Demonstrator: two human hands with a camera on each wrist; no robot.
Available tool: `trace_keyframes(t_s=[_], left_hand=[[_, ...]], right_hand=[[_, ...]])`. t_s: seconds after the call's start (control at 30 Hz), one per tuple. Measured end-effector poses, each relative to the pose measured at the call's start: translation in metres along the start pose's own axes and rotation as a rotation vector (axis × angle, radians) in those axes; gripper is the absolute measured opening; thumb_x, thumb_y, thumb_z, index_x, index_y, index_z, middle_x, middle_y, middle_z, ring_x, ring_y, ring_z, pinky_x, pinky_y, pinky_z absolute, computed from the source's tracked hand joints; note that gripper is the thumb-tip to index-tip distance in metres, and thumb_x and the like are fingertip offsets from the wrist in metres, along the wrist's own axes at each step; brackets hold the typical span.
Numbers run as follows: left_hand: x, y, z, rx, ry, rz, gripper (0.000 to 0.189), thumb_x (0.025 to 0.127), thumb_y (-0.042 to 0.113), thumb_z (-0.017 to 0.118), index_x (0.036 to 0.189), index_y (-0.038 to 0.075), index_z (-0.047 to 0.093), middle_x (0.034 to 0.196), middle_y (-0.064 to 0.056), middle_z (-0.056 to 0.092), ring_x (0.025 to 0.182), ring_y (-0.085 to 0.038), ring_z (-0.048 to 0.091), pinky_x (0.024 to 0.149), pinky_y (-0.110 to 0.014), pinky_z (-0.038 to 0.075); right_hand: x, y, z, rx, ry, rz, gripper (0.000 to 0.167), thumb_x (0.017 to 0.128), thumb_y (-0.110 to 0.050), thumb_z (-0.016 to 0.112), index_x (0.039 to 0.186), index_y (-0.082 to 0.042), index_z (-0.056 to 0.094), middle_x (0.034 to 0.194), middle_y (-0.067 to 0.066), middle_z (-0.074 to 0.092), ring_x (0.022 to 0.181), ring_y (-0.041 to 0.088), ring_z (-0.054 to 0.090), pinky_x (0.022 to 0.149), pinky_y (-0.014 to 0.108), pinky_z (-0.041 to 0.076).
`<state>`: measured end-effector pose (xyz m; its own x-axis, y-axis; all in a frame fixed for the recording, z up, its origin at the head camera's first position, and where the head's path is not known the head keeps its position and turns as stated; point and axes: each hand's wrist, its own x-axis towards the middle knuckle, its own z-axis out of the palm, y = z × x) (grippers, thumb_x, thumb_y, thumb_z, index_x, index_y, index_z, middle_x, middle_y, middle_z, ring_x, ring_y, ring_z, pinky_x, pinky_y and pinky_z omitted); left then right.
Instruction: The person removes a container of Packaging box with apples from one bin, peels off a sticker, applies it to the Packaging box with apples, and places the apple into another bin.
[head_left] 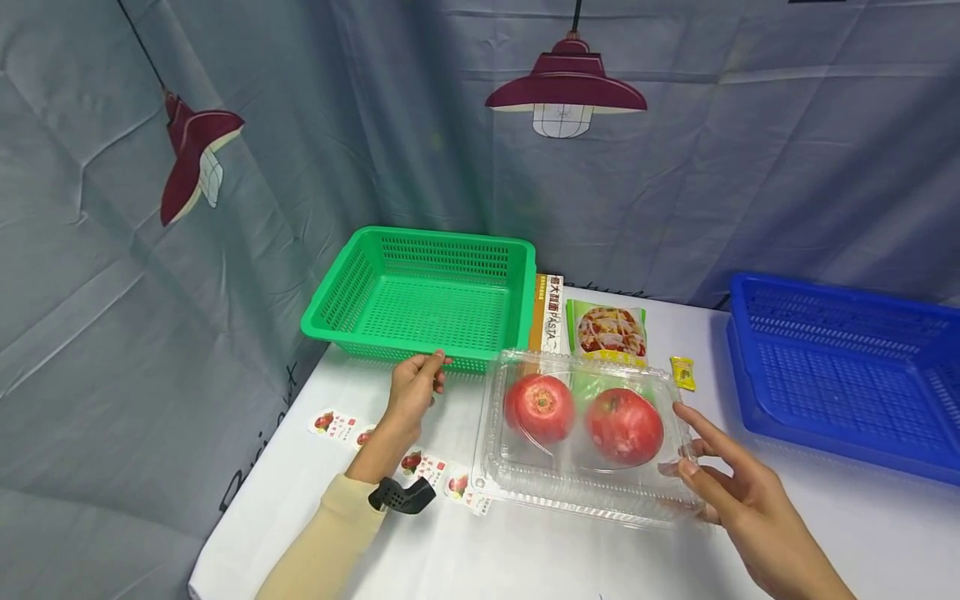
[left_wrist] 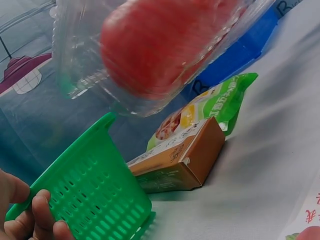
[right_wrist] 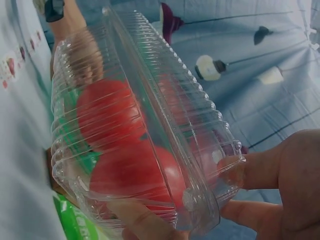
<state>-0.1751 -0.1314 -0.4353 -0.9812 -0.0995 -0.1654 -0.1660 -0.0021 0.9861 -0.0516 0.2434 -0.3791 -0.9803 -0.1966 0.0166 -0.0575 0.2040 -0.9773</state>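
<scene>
My right hand (head_left: pixel 742 500) holds a clear plastic clamshell box (head_left: pixel 585 483) by its right end, thumb on one side and fingers on the other. Inside lie two large round red fruits, a left one (head_left: pixel 540 408) and a right one (head_left: pixel 625 427). The lid is down over them in the head view, and the box is raised above the table, tilted. At the front right corner of a green perforated basket (head_left: pixel 435 312), my left hand (head_left: pixel 414 392) pinches the rim, as the left wrist view shows. Nothing lies in that basket.
Behind the box are a pasta carton (head_left: pixel 552 312), a green food packet (head_left: pixel 609 332) and a small yellow sachet (head_left: pixel 682 372). A blue basket (head_left: pixel 840 375) stands at the right. Several fruit-printed labels (head_left: pixel 420 465) lie near my left forearm. A grey curtain (head_left: pixel 675 192) hangs behind the table.
</scene>
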Motion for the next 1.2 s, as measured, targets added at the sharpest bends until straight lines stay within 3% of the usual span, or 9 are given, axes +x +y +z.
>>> trace_keyframes(t_s=[0.1,0.37,0.6,0.8,1.0,1.2], left_hand=[[-0.005,0.008,0.0,0.008,-0.009,-0.004,0.029,0.105,0.024,0.049,0.107,-0.001,0.064,0.074,-0.002,0.054,0.068,-0.02,0.05,0.054,-0.025,0.034],[-0.024,0.033,0.004,0.0,-0.003,0.005,0.027,0.105,0.02,0.049,0.103,-0.002,0.064,0.074,-0.005,0.053,0.067,-0.019,0.05,0.055,-0.025,0.034],[-0.024,0.033,0.006,0.007,0.0,0.009,0.027,0.104,0.02,0.049,0.103,-0.002,0.064,0.073,-0.002,0.053,0.068,-0.02,0.051,0.056,-0.026,0.035],[-0.025,0.034,0.006,0.014,0.02,-0.003,0.031,0.105,0.02,0.049,0.108,-0.008,0.062,0.072,0.0,0.053,0.068,-0.02,0.051,0.057,-0.026,0.035],[-0.026,0.035,0.006,0.023,0.029,-0.005,0.026,0.104,0.019,0.049,0.103,-0.002,0.064,0.073,-0.002,0.053,0.068,-0.021,0.051,0.057,-0.026,0.035],[-0.027,0.037,0.006,0.026,0.014,-0.002,0.026,0.104,0.019,0.049,0.103,-0.002,0.064,0.073,0.0,0.053,0.068,-0.019,0.051,0.057,-0.026,0.035]], right_hand=[[-0.005,0.002,0.001,-0.014,0.001,0.036,0.058,0.102,-0.004,0.05,0.156,-0.016,0.03,0.11,0.019,0.036,0.103,0.012,0.066,0.057,0.031,0.049],[-0.018,0.014,-0.004,-0.085,0.013,0.114,0.059,0.102,-0.007,0.052,0.156,-0.019,0.03,0.114,0.015,0.041,0.101,0.01,0.067,0.061,0.037,0.054],[-0.027,0.024,-0.007,-0.225,0.059,0.108,0.059,0.101,-0.009,0.055,0.154,-0.02,0.033,0.112,0.007,0.048,0.087,0.012,0.068,0.051,0.031,0.046],[-0.031,0.033,-0.01,-0.211,0.06,0.086,0.058,0.101,-0.006,0.054,0.154,-0.018,0.033,0.109,0.007,0.045,0.081,0.016,0.068,0.048,0.031,0.044],[-0.033,0.04,-0.012,-0.204,0.078,0.1,0.059,0.1,-0.006,0.055,0.154,-0.018,0.033,0.108,0.004,0.047,0.07,0.019,0.064,0.047,0.032,0.042],[-0.032,0.045,-0.014,-0.206,0.09,0.135,0.059,0.1,-0.008,0.056,0.153,-0.019,0.034,0.108,0.004,0.046,0.07,0.018,0.063,0.048,0.03,0.043]])
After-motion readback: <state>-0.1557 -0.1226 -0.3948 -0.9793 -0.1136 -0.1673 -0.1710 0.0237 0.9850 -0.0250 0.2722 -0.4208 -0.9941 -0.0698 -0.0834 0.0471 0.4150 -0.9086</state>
